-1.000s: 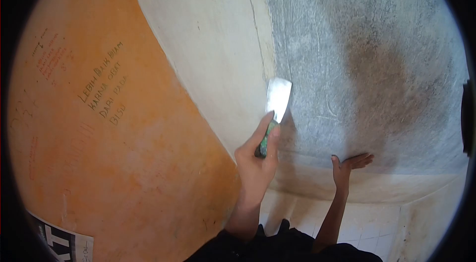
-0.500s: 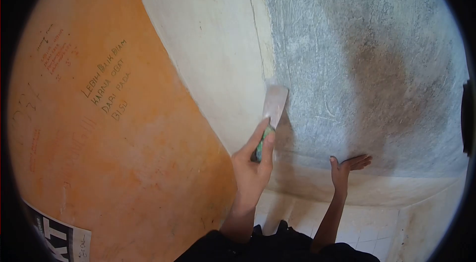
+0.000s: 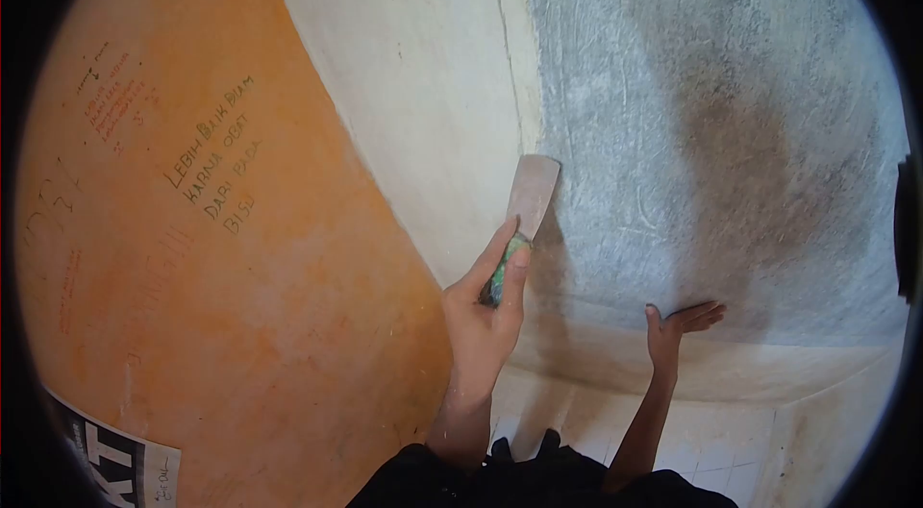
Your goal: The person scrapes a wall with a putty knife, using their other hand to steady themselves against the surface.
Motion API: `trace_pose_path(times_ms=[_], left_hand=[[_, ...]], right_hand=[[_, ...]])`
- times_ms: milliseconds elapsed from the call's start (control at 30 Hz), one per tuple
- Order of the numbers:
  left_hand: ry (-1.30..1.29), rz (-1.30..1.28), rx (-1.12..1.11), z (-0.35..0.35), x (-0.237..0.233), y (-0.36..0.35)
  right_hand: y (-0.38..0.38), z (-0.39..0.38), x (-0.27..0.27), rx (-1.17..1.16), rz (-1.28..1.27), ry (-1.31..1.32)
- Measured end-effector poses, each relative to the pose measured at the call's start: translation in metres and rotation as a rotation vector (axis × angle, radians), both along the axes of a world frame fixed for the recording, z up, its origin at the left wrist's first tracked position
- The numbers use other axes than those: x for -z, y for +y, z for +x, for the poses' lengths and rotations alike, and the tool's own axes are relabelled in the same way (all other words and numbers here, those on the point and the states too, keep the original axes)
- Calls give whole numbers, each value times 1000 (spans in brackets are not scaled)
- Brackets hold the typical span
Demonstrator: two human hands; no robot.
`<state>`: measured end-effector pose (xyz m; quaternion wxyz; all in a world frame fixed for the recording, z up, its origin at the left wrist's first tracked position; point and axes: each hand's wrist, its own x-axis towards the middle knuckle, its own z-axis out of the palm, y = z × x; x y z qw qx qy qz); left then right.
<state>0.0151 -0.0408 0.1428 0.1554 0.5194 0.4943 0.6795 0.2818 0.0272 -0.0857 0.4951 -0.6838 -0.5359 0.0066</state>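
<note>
My left hand is closed around the green handle of a paint scraper. One finger lies along the lower part of the broad metal blade. The blade's wide end points up the wall, at the seam between a cream strip and a rough grey-blue painted surface. Whether its edge presses on the wall is hard to tell. Lower right, my right hand rests near the bottom edge of the grey-blue area, fingers stretched sideways and thumb apart, holding nothing.
An orange wall section with handwriting fills the left side. A black-and-white printed sheet is at the lower left. White floor tiles show below the wall. A dark crack runs down the cream strip, and a dark object sits at the right edge.
The scraper has shifted slightly up against the wall, and its blade looks sharper than before. The view has moved a little. My right hand keeps its place on the wall.
</note>
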Motion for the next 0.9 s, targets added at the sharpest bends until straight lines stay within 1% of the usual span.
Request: trace_pose_path(times_ms=[33,67,100,133,200,300,333,400,433,500,633,700,800,833,900], left_hand=[[-2,-18,-5,-4,12,-2],[66,0,-15,-7,27,-2],[137,35,-19,-7,25,1],[141,49,-15,-4,19,6],[-12,-57,56,4,5,6],[-33,-26,49,-3,2,2],[-35,-33,49,-5,11,-1],[82,35,16,-6,29,3],[85,48,20,-3,21,8],[-16,23,69,5,3,11],[-19,55,65,-3,4,3],[-98,-142,130,-3,11,-7],[-44,-61,98,2,3,6],[-49,-74,96,1,0,2],[-137,-91,130,-3,-11,-3]], right_hand=[[-8,-1,4,-1,-18,-2],[-12,3,5,0,-27,-11],[-8,6,3,7,-20,-15],[-2,6,1,17,-7,-11],[-1,9,3,5,-31,-7],[2,10,1,9,-51,17],[-4,10,3,25,-67,44],[1,16,1,30,-50,29],[5,16,1,32,-39,27],[2,11,8,30,-42,23],[1,18,17,25,-35,-14],[-5,21,19,19,-39,-18],[6,18,18,25,-18,-11],[2,19,17,28,-30,-26],[3,18,6,16,-58,-22]])
